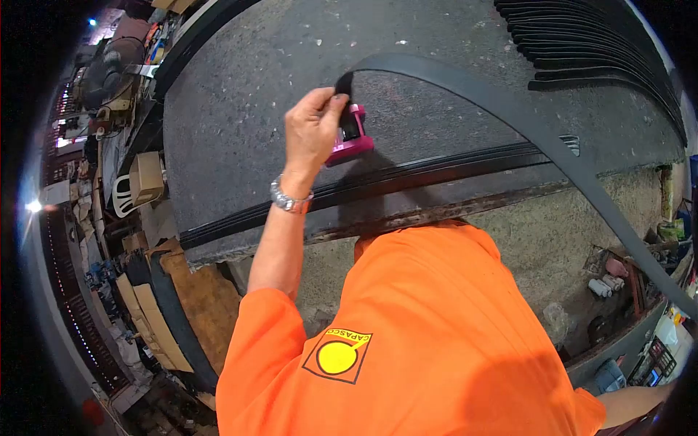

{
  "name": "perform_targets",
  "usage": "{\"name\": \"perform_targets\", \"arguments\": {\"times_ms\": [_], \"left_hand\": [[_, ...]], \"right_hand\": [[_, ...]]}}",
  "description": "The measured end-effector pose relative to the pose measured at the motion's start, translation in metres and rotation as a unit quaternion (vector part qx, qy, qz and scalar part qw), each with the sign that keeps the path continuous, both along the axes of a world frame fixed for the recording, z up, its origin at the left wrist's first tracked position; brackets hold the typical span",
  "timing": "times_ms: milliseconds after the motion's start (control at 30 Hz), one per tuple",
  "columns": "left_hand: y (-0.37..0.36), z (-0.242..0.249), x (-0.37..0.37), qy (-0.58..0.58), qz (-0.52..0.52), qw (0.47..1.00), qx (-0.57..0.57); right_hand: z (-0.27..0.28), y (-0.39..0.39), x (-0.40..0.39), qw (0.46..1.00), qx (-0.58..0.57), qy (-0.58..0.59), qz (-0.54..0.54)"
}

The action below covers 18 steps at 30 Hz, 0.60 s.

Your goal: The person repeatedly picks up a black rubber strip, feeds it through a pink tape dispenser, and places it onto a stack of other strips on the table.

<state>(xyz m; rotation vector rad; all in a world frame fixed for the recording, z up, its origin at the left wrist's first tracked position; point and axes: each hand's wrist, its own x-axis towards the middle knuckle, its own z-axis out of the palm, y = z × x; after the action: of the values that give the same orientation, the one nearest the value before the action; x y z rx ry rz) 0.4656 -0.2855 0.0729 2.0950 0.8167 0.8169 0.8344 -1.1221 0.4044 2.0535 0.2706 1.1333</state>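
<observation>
My left hand (314,129), with a metal watch on the wrist, pinches the end of a long, flat black strip (465,86) between thumb and fingers. From there the strip arches up and runs down to the right edge of the view. Just beside the hand, a magenta and black tool (354,147) rests on the dark worktable (240,131). Several thin black strips (429,169) lie side by side along the table's near edge. At the lower right my right forearm (632,405) reaches out, and its hand is hidden beyond the dark image border.
Many black strips (574,43) are laid in a row at the table's far right. Cardboard boxes (147,176), a white plastic chair (123,195) and a brown sheet (200,301) stand to the left. Assorted items (607,283) lie on the lower right floor.
</observation>
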Motion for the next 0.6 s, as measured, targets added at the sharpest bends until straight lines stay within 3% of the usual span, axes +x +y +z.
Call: {"name": "perform_targets", "arguments": {"times_ms": [33, 133, 233, 333, 367, 400, 433, 467, 500, 533, 567, 600], "left_hand": [[0.014, 0.004, -0.014, 0.021, 0.015, 1.000, 0.014], [0.067, 0.030, -0.080, 0.150, 0.050, 0.966, 0.205], [0.125, 0.047, -0.173, 0.250, 0.119, 0.915, 0.294], [0.183, 0.073, -0.288, 0.377, 0.220, 0.857, 0.273], [0.210, 0.081, -0.342, 0.430, 0.242, 0.826, 0.271], [0.219, 0.105, -0.376, 0.507, 0.300, 0.775, 0.227], [0.223, 0.126, -0.412, 0.506, 0.332, 0.767, 0.210], [0.240, 0.145, -0.470, 0.492, 0.340, 0.778, 0.193], [0.256, 0.165, -0.539, 0.504, 0.331, 0.762, 0.237], [0.256, 0.197, -0.589, 0.589, 0.280, 0.701, 0.288], [0.254, 0.229, -0.625, 0.555, 0.413, 0.702, 0.168], [0.282, 0.250, -0.749, 0.533, 0.351, 0.718, 0.279]], "right_hand": [[-0.015, -0.001, 0.012, 0.999, 0.017, 0.044, -0.015], [-0.072, 0.003, 0.060, 0.976, 0.086, 0.190, -0.057], [-0.159, 0.072, 0.089, 0.941, 0.145, 0.304, -0.026], [-0.232, 0.242, 0.032, 0.899, 0.172, 0.395, 0.082], [-0.242, 0.341, -0.023, 0.857, 0.222, 0.449, 0.121], [-0.254, 0.409, -0.060, 0.851, 0.224, 0.448, 0.160], [-0.264, 0.461, -0.086, 0.813, 0.231, 0.494, 0.205], [-0.289, 0.500, -0.109, 0.816, 0.214, 0.450, 0.293], [-0.298, 0.543, -0.138, 0.787, 0.227, 0.462, 0.340], [-0.299, 0.589, -0.171, 0.764, 0.232, 0.492, 0.347], [-0.313, 0.627, -0.192, 0.722, 0.233, 0.471, 0.450], [-0.310, 0.667, -0.224, 0.697, 0.240, 0.488, 0.466]]}}
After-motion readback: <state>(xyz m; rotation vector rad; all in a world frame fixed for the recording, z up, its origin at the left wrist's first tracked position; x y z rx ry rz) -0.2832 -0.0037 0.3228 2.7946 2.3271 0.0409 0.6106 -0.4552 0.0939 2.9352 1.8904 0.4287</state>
